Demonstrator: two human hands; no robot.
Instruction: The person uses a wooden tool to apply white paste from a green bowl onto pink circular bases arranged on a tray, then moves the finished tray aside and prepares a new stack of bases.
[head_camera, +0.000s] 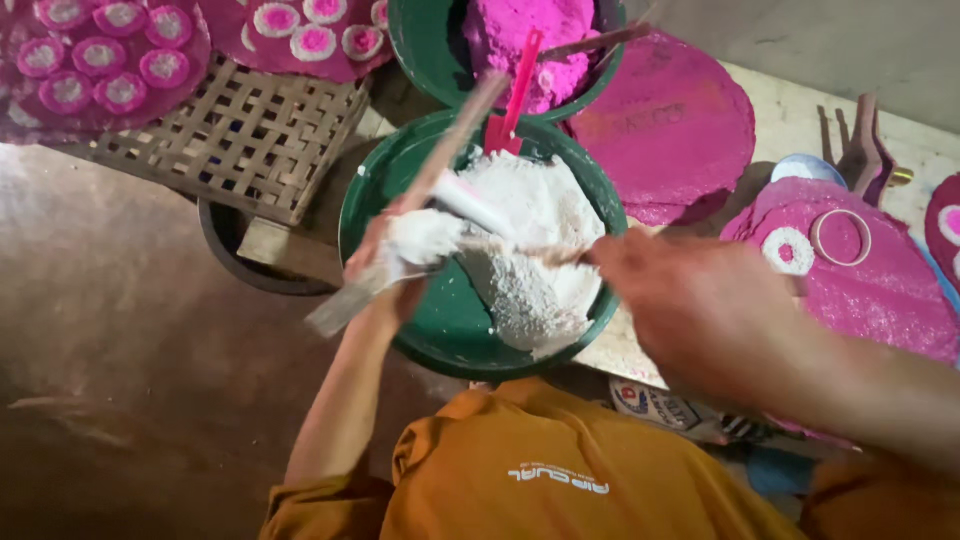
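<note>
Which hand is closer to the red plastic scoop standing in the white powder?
Left. The left hand, coated in white powder, sits inside the green round basin just below the red plastic scoop. The right hand is farther off, at the basin's right rim.

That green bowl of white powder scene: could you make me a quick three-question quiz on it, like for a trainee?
1. True or false: the green bowl nearest the person holds white powder.
2. What colour is the powder in the far bowl? A blue, B pink, C yellow.
3. What does the left hand grip?

Key: 1 true. 2 B. 3 A long flat stick, with white paste on the hand; the right hand reaches in with another tool.
</note>
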